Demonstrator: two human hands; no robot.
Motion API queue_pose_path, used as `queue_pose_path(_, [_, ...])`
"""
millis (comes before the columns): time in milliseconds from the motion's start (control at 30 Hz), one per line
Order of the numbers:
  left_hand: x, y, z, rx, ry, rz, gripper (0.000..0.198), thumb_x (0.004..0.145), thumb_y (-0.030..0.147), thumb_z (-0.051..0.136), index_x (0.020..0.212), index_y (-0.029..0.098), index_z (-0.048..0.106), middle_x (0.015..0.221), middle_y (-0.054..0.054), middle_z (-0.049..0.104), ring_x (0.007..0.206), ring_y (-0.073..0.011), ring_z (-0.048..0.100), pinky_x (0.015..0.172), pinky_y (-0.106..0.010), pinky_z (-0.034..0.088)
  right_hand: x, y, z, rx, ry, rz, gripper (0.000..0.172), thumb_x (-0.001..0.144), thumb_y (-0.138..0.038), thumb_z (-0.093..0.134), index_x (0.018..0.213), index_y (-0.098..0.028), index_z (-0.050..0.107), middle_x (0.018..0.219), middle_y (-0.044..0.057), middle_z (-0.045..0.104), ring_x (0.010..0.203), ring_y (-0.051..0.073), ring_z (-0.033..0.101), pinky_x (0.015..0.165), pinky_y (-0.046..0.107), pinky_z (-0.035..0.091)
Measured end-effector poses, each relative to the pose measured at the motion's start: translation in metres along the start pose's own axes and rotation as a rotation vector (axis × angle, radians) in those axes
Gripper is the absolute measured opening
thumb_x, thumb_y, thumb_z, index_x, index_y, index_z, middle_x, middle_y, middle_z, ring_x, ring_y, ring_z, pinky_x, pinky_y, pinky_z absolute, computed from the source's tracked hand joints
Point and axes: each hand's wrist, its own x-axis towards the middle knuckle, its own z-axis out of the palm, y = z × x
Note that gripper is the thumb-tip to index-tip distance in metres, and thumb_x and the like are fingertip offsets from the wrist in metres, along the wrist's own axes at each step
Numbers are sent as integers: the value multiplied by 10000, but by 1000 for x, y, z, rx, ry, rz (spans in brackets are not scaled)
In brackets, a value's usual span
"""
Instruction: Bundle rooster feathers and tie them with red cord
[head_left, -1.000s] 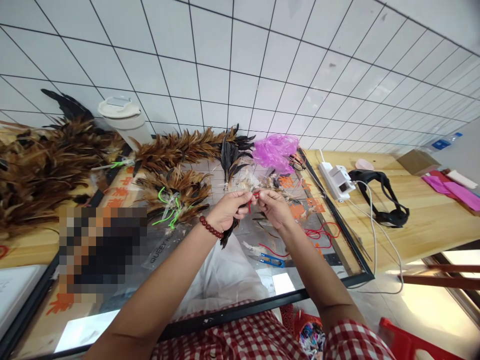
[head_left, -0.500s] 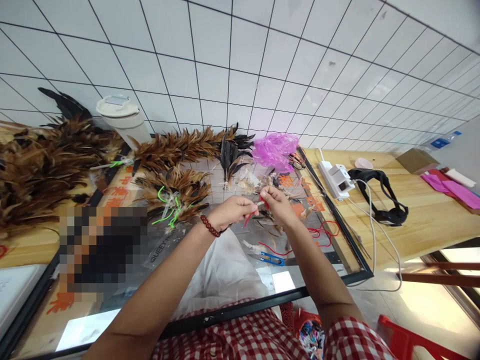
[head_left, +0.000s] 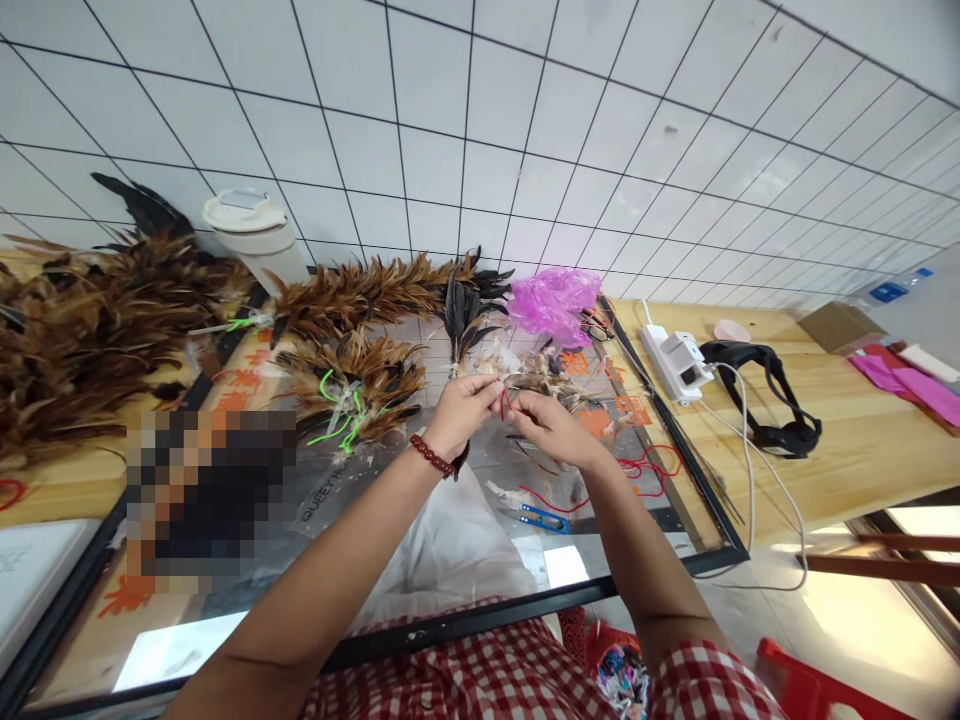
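My left hand (head_left: 463,412), with a dark red bead bracelet on the wrist, grips a small bundle of feathers whose dark tips hang below the palm. My right hand (head_left: 551,428) meets it fingertip to fingertip and pinches a red thread (head_left: 505,401) at the bundle's quill end. More red thread (head_left: 645,464) trails loose over the glass tabletop (head_left: 660,520) to the right of my right wrist. Small blue-handled snips (head_left: 541,518) lie on the glass just below my hands.
Brown feather bundles (head_left: 352,385) and strings of feathers (head_left: 360,295) lie to the left and behind. A pink plastic bag (head_left: 553,303), white cup (head_left: 255,240), power strip (head_left: 675,360) and black strap (head_left: 772,410) sit around. A pixelated patch covers the left.
My hands have risen slightly and closed together again after parting a little half a second ago; the red thread is drawn up between the fingertips.
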Motion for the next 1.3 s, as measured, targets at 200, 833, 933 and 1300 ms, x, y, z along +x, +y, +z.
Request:
queue_pose_path(200, [0,6,-9,-109,-70,-34,257,637,306,774,704,112,620,593,10,522,398,-15,347,361,-148,156,3,1,10,538,186,236,279,816,-454,612,931,-204,567,710,-32,500,598,96,430,556,230,355])
queue_pose_path(833, [-5,11,-3,-235,-212,-177,214,720,290,733,757,101,641,613,-39,605,470,-59,501,402,-151,350,2,4,15,304,458,54,261,878,-449,546,810,-206,612,723,4,576,704,143,514,704,281,419])
queue_pose_path(933, [-6,11,-4,-146,-259,-237,220,667,261,780,748,92,664,572,-24,576,455,-46,482,381,-134,316,-2,0,13,130,521,-20,228,907,-397,509,834,-210,616,761,13,598,714,148,526,726,294,424])
queue_pose_path(1300, [-11,12,2,-109,-162,-62,136,618,170,763,640,85,659,592,-47,610,474,-63,495,438,-181,345,1,5,11,166,453,9,223,883,-389,552,813,-210,665,737,13,633,683,145,550,692,291,433])
